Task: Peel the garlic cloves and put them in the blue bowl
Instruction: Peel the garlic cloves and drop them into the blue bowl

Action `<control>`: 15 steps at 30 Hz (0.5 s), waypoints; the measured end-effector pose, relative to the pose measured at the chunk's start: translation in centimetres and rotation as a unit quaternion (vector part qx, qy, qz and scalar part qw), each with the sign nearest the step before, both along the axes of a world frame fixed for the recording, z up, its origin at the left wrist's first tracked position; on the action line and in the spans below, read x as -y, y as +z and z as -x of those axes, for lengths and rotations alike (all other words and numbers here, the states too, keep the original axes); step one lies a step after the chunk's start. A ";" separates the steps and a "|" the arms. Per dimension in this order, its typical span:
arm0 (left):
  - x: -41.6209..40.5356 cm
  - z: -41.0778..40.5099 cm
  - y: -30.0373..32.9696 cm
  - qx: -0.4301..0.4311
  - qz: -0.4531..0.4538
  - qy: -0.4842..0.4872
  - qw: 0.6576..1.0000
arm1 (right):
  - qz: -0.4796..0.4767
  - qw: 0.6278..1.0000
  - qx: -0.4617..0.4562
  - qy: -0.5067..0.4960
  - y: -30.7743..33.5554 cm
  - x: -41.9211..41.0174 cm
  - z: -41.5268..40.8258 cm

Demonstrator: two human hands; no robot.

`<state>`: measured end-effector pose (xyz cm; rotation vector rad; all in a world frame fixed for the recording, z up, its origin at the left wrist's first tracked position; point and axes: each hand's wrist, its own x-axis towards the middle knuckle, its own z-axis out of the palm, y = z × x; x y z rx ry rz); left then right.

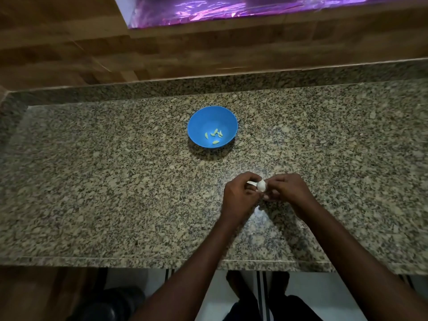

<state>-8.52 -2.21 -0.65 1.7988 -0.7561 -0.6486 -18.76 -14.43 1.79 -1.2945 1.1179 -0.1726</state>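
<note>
A blue bowl [212, 117] stands on the granite counter [115, 181] near its middle and holds several pale peeled garlic cloves [215, 135]. Closer to me, my left hand [239, 198] and my right hand [289, 189] meet over the counter. Between their fingertips they pinch a white, unpeeled piece of garlic [261, 185]. A strip of white skin sticks out by my left fingers. Both hands are well in front of the bowl, a little to its right.
A raised granite ledge [208, 84] runs along the back of the counter, with a wooden wall behind it. A purple-lit recess [231, 8] shows at the top. The counter's front edge [139, 260] is near my body, with floor and my feet below.
</note>
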 end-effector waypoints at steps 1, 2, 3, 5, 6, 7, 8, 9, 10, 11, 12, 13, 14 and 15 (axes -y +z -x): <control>0.1 0.1 0.0 0.013 0.003 -0.007 1.000 | 0.003 1.000 -0.006 0.003 0.1 0.0 0.0; 0.2 0.1 -0.1 0.027 0.005 -0.014 1.000 | 0.006 1.000 -0.013 0.004 0.1 0.1 0.0; 0.3 0.2 -0.1 0.042 0.006 -0.021 0.999 | 0.008 1.000 -0.018 0.003 0.1 0.1 0.0; 0.4 0.4 -0.2 0.069 0.003 -0.025 0.997 | 0.009 1.000 -0.023 -0.003 -0.1 0.2 -0.1; 0.4 0.5 -0.2 0.077 -0.001 -0.022 0.997 | 0.004 1.000 -0.022 -0.007 -0.2 0.2 0.0; 0.5 0.6 -0.1 0.081 -0.005 -0.019 0.996 | -0.007 1.000 -0.020 -0.008 -0.3 0.3 0.1; 0.5 0.6 -0.2 0.084 -0.011 -0.016 0.996 | -0.023 1.000 -0.014 -0.003 -0.5 0.3 0.3; 0.4 0.6 -0.3 0.083 -0.018 -0.014 0.996 | -0.040 0.999 -0.005 0.006 -0.5 0.4 0.5; 0.4 0.6 -0.3 0.079 -0.026 -0.013 0.996 | -0.052 0.999 0.000 0.018 -0.7 0.5 0.6; 0.4 0.6 -0.3 0.071 -0.034 -0.014 0.997 | -0.057 0.998 0.001 0.030 -0.8 0.7 0.7; 0.4 0.7 -0.2 0.060 -0.040 -0.014 0.997 | -0.058 0.998 0.000 0.037 -0.9 0.8 0.8; 0.3 0.8 -0.1 0.045 -0.043 -0.013 0.998 | -0.059 0.997 -0.002 0.040 -0.9 0.9 0.8; 0.3 0.9 0.0 0.033 -0.043 -0.009 0.999 | -0.065 0.997 0.000 0.036 -1.0 1.0 0.8; 0.3 1.0 0.2 0.023 -0.039 -0.003 0.999 | -0.077 0.997 0.006 0.026 -1.0 0.9 0.8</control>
